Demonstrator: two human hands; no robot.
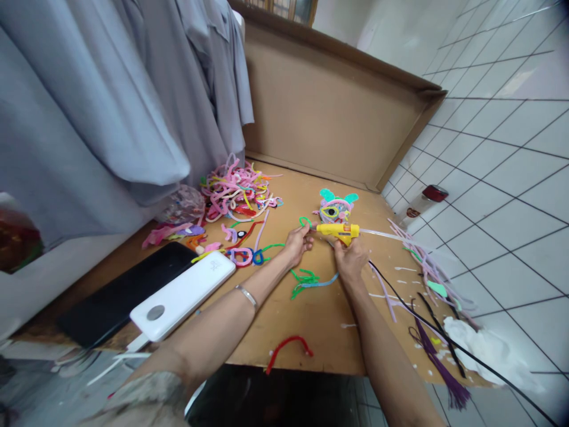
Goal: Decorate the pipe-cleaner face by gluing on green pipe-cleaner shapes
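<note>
My right hand point(351, 258) grips a yellow glue gun point(338, 231), its nozzle pointing left toward my left hand. My left hand point(297, 243) pinches a small green pipe-cleaner piece point(304, 221) right at the nozzle tip. Just beyond the gun lies a pipe-cleaner figure point(336, 206) with teal ears and a yellow ring. A clear glue stick point(377, 235) juts from the gun's back to the right. Loose green and blue pipe cleaners point(306, 279) lie between my wrists.
A heap of pink and mixed pipe cleaners point(235, 191) lies at the back left. A white power bank point(182, 295) rests on a black tablet point(120, 293) near the left edge. A black cord point(444, 338), purple strands and white tissue point(484, 350) are on the right. A cardboard wall point(324, 112) stands behind.
</note>
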